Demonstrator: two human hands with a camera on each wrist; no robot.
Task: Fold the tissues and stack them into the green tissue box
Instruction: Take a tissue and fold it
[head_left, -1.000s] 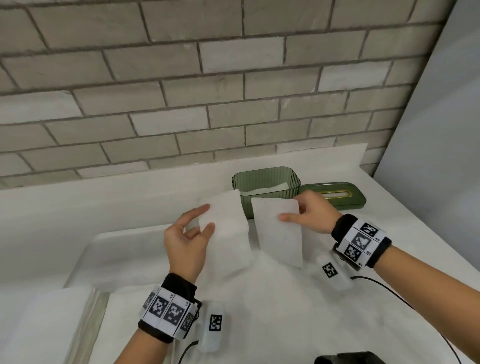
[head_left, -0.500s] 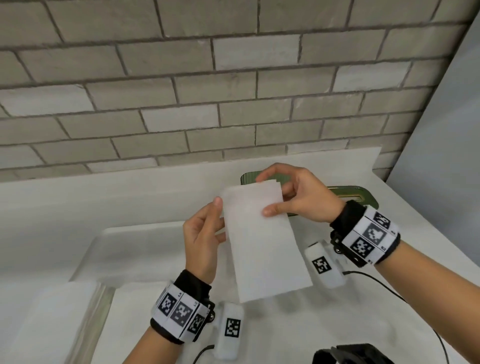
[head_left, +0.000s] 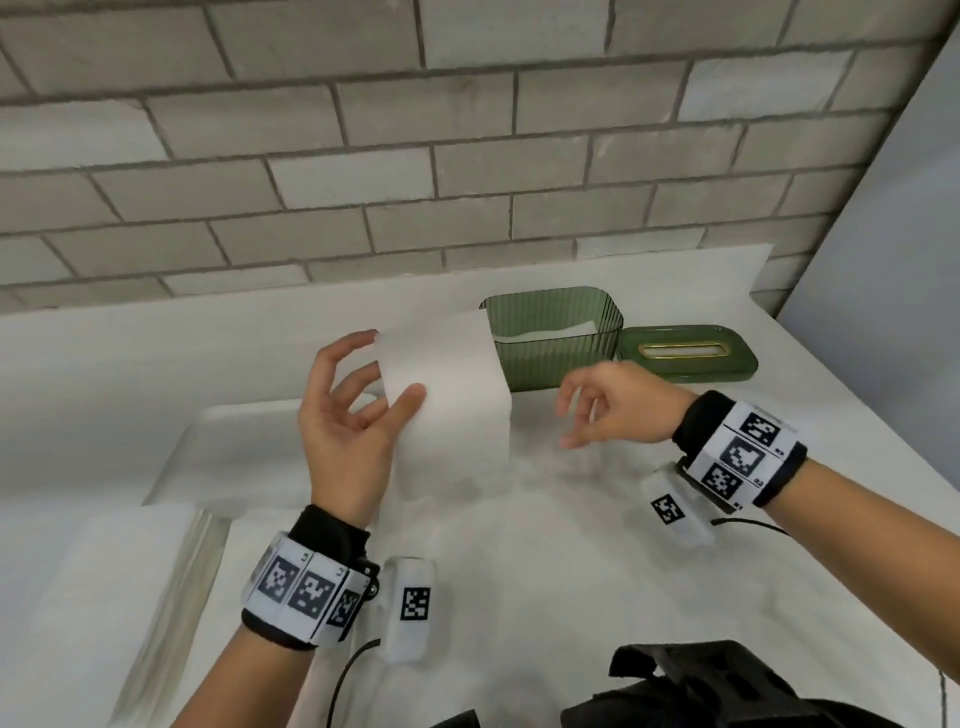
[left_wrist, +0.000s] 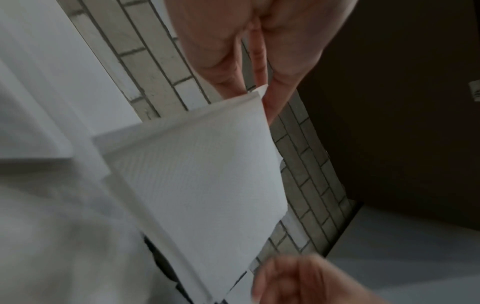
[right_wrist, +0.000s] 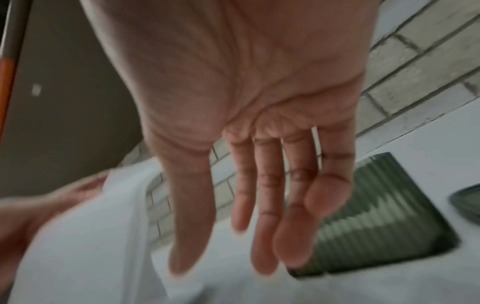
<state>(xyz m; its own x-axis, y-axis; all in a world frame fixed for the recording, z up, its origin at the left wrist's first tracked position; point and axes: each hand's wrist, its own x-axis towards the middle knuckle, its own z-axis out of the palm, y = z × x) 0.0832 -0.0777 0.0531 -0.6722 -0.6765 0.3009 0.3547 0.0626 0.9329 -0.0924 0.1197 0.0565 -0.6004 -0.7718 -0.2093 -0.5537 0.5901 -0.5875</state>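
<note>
Place: home-style counter, kitchen or bathroom unclear;
Signs: grey brick-tile wall (head_left: 467, 156); white countertop (head_left: 571, 545); sink basin (head_left: 223, 457)

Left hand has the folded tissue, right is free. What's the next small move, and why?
Probably carry the folded tissue right, over the open green tissue box, and lay it on the tissues already inside. The left hand pinches it by its left edge, the right hand is empty with relaxed fingers, and the lid lies off beside the box.
</note>
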